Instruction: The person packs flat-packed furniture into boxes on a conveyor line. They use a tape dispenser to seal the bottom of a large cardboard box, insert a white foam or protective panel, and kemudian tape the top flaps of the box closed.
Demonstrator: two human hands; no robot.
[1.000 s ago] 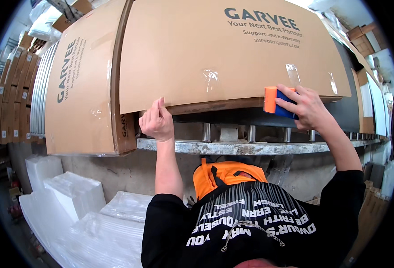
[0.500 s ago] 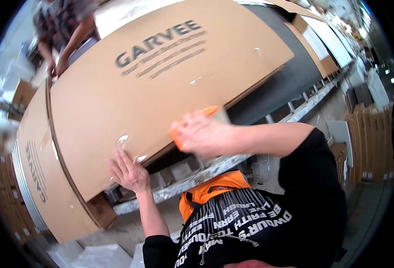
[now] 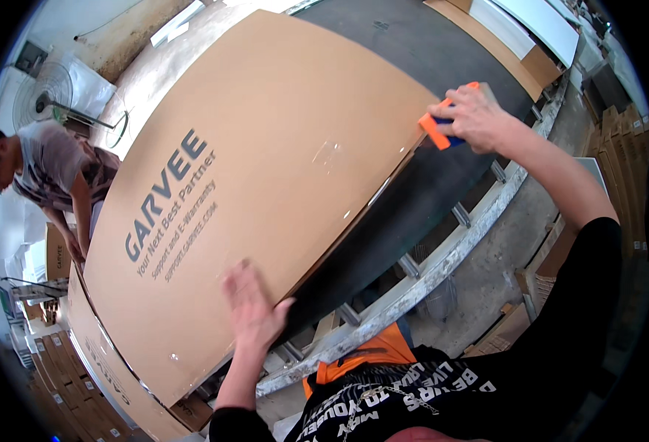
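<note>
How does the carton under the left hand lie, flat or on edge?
Flat: the carton has its broad face up, the left hand is open over it, and a black surface shows alongside.

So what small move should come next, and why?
Perhaps press the orange-and-blue tape dispenser against the near right corner of the large brown cardboard carton: the right hand holds it by that corner, and the left hand is spread near the edge.
</note>
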